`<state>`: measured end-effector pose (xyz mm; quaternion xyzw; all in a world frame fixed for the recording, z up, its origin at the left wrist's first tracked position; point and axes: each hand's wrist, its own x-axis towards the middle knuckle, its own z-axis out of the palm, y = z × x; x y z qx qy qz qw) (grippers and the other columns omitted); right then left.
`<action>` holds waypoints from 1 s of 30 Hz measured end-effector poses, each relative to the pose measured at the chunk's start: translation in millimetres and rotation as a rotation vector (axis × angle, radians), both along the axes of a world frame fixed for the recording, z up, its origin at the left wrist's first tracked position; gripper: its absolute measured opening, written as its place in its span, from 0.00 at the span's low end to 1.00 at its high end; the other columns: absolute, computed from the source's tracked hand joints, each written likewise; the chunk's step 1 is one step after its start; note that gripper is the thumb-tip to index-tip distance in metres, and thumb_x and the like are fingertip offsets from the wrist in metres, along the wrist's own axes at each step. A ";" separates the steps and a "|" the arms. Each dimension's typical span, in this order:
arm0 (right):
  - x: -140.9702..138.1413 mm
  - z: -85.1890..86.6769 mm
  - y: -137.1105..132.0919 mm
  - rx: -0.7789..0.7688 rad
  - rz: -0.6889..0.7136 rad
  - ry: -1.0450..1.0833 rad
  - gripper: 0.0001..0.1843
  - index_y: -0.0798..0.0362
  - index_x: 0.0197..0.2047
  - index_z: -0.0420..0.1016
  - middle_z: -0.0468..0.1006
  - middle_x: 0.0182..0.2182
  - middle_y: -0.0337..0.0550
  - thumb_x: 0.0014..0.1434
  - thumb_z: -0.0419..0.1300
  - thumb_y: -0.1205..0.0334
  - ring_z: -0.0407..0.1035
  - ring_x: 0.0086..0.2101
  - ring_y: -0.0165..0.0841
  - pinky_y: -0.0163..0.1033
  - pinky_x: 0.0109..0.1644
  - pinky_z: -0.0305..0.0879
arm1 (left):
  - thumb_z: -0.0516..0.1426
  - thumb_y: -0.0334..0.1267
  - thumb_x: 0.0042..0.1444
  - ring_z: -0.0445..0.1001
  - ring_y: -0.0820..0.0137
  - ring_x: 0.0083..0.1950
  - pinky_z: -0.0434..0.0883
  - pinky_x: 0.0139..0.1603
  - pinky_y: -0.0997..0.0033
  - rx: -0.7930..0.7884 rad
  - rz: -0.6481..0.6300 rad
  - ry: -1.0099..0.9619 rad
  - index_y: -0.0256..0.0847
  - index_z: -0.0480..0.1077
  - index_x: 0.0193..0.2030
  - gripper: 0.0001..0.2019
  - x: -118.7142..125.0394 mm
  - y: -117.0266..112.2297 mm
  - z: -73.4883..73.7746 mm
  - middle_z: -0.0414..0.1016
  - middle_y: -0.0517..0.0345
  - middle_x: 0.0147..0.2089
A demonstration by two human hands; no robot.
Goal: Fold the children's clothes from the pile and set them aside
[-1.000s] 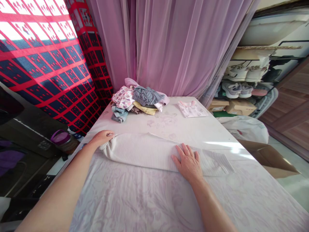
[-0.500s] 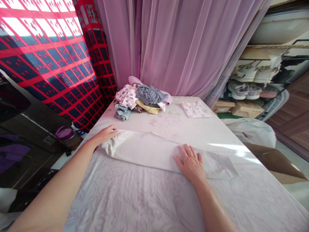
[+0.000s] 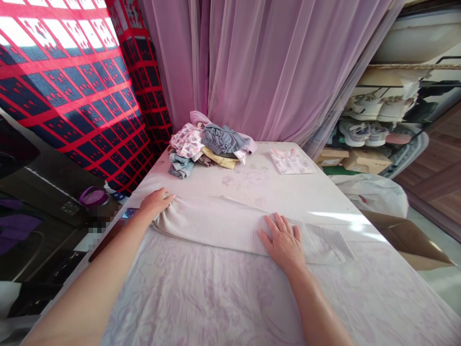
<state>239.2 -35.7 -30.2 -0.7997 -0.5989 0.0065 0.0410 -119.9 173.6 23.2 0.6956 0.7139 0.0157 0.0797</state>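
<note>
A pair of pale ribbed pants [image 3: 219, 223] lies folded lengthwise across the bed, its gathered waist end at the left and its leg ends at the right. My left hand [image 3: 155, 203] has its fingers closed on the waist end, the fingertips curled over the upper corner. Spread flat on the fabric toward the leg ends, my right hand [image 3: 284, 240] presses down with its fingers apart. Beneath the pants is a pale floral sheet [image 3: 209, 293], lightly wrinkled near me.
A heap of mixed clothes [image 3: 212, 144] sits at the back left, and a folded pink-trimmed garment [image 3: 291, 161] at the back right. Purple curtains [image 3: 266, 67] hang behind. Right of the bed stand a shoe rack [image 3: 374, 108] and a cardboard box [image 3: 406, 240].
My left hand has shifted slightly over the waist end, which looks more bunched. My right hand stays flat on the fabric. The view has moved a little, showing more of the bed's left edge.
</note>
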 end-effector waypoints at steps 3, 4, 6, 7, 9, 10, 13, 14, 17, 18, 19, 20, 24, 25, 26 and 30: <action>0.7 -2.7 1.1 -0.002 -0.006 -0.007 0.31 0.48 0.69 0.60 0.55 0.70 0.50 0.68 0.44 0.46 0.47 0.68 0.46 0.60 0.67 0.43 | 0.49 0.46 0.60 0.71 0.53 0.59 0.67 0.58 0.56 0.206 -0.163 0.023 0.39 0.69 0.59 0.24 7.2 -12.1 2.9 0.70 0.42 0.62; 1.0 -3.6 1.3 -0.001 -0.009 -0.011 0.31 0.48 0.69 0.60 0.55 0.69 0.50 0.68 0.44 0.46 0.47 0.68 0.46 0.60 0.67 0.43 | 0.48 0.44 0.61 0.70 0.55 0.60 0.66 0.61 0.57 0.253 -0.252 0.006 0.39 0.69 0.58 0.23 12.9 -17.5 0.9 0.71 0.43 0.62; 1.5 -4.7 1.3 0.000 -0.008 -0.015 0.31 0.48 0.69 0.60 0.55 0.69 0.50 0.68 0.44 0.47 0.47 0.68 0.46 0.60 0.67 0.43 | 0.46 0.42 0.62 0.69 0.60 0.62 0.62 0.65 0.60 0.267 -0.434 -0.055 0.40 0.70 0.58 0.22 28.1 -29.7 -7.7 0.73 0.47 0.61; 1.8 -4.8 1.0 0.002 -0.004 -0.016 0.30 0.48 0.69 0.60 0.55 0.69 0.50 0.68 0.44 0.47 0.47 0.68 0.46 0.60 0.67 0.43 | 0.46 0.42 0.63 0.67 0.61 0.63 0.60 0.67 0.59 0.244 -0.506 -0.082 0.41 0.70 0.58 0.22 36.4 -36.3 -13.7 0.72 0.48 0.61; 2.0 -4.4 0.3 0.004 0.004 -0.015 0.30 0.48 0.69 0.60 0.55 0.69 0.50 0.68 0.44 0.47 0.47 0.68 0.46 0.59 0.67 0.43 | 0.47 0.44 0.63 0.62 0.58 0.68 0.55 0.69 0.52 0.189 -0.556 -0.088 0.41 0.67 0.62 0.23 51.2 -48.6 -26.4 0.67 0.47 0.66; 1.9 -3.9 0.0 0.005 0.006 -0.016 0.30 0.48 0.69 0.60 0.55 0.69 0.50 0.68 0.43 0.47 0.47 0.68 0.45 0.59 0.67 0.43 | 0.48 0.45 0.63 0.58 0.56 0.70 0.53 0.70 0.49 0.170 -0.550 -0.072 0.40 0.65 0.64 0.24 56.6 -53.8 -32.0 0.64 0.46 0.68; 1.5 -2.5 -0.4 0.007 0.000 -0.022 0.30 0.48 0.69 0.60 0.55 0.69 0.50 0.68 0.44 0.47 0.47 0.67 0.45 0.59 0.67 0.43 | 0.49 0.48 0.64 0.53 0.54 0.73 0.49 0.70 0.45 0.144 -0.508 -0.021 0.42 0.61 0.67 0.27 63.5 -62.3 -41.4 0.57 0.47 0.72; 1.3 -2.1 -0.4 0.005 -0.003 -0.022 0.30 0.48 0.68 0.60 0.55 0.69 0.50 0.68 0.44 0.47 0.48 0.67 0.45 0.59 0.67 0.43 | 0.49 0.49 0.64 0.53 0.54 0.73 0.49 0.70 0.44 0.144 -0.503 -0.013 0.43 0.61 0.67 0.27 63.0 -62.6 -42.0 0.57 0.47 0.72; 1.0 -1.4 -0.4 0.000 -0.003 -0.014 0.30 0.47 0.68 0.60 0.55 0.69 0.50 0.68 0.44 0.46 0.48 0.67 0.45 0.59 0.67 0.43 | 0.49 0.49 0.64 0.55 0.55 0.72 0.51 0.69 0.46 0.154 -0.517 -0.021 0.43 0.63 0.66 0.26 55.9 -58.0 -40.0 0.59 0.47 0.71; 1.0 -1.6 -0.3 0.001 0.000 -0.009 0.30 0.47 0.69 0.60 0.55 0.69 0.50 0.68 0.44 0.46 0.48 0.67 0.45 0.59 0.67 0.43 | 0.48 0.49 0.64 0.57 0.56 0.71 0.53 0.69 0.48 0.163 -0.529 -0.037 0.42 0.64 0.64 0.25 52.1 -55.7 -39.1 0.62 0.46 0.70; 1.2 -1.9 -0.3 0.002 0.003 -0.006 0.30 0.47 0.69 0.60 0.55 0.69 0.50 0.68 0.44 0.46 0.48 0.67 0.45 0.59 0.67 0.43 | 0.48 0.49 0.64 0.59 0.57 0.69 0.55 0.69 0.50 0.176 -0.538 -0.061 0.41 0.66 0.63 0.25 47.8 -53.7 -38.4 0.64 0.45 0.68; 1.4 -2.5 -0.1 0.004 0.004 -0.004 0.30 0.47 0.69 0.60 0.55 0.70 0.49 0.68 0.44 0.46 0.47 0.67 0.45 0.59 0.67 0.43 | 0.47 0.48 0.64 0.62 0.58 0.68 0.56 0.69 0.53 0.190 -0.541 -0.091 0.40 0.68 0.61 0.24 43.0 -52.3 -37.9 0.66 0.45 0.66; 2.5 -5.5 0.7 0.004 -0.013 -0.008 0.30 0.47 0.69 0.60 0.55 0.70 0.49 0.68 0.44 0.46 0.47 0.67 0.46 0.60 0.67 0.43 | 0.46 0.46 0.63 0.68 0.62 0.62 0.61 0.67 0.58 0.264 -0.520 -0.232 0.43 0.73 0.54 0.21 22.1 -54.7 -35.8 0.74 0.50 0.60; 2.5 -5.8 0.7 0.001 -0.017 -0.009 0.30 0.48 0.69 0.60 0.55 0.70 0.49 0.68 0.44 0.46 0.47 0.67 0.46 0.60 0.67 0.43 | 0.45 0.46 0.63 0.69 0.62 0.62 0.62 0.66 0.59 0.298 -0.498 -0.268 0.43 0.73 0.53 0.20 16.6 -56.9 -34.3 0.74 0.51 0.59; 2.4 -5.8 0.7 0.000 -0.017 -0.012 0.31 0.48 0.69 0.60 0.55 0.70 0.49 0.68 0.44 0.46 0.47 0.67 0.46 0.60 0.67 0.43 | 0.45 0.45 0.64 0.69 0.62 0.61 0.62 0.66 0.59 0.342 -0.457 -0.300 0.43 0.73 0.53 0.20 10.9 -59.1 -32.3 0.75 0.51 0.58; 1.2 -4.4 -0.6 0.016 -0.010 -0.027 0.30 0.48 0.68 0.60 0.55 0.69 0.50 0.68 0.43 0.46 0.48 0.67 0.46 0.59 0.67 0.44 | 0.45 0.42 0.62 0.70 0.60 0.60 0.65 0.63 0.61 0.437 -0.132 -0.267 0.40 0.70 0.55 0.21 -13.7 -66.2 -20.2 0.75 0.47 0.57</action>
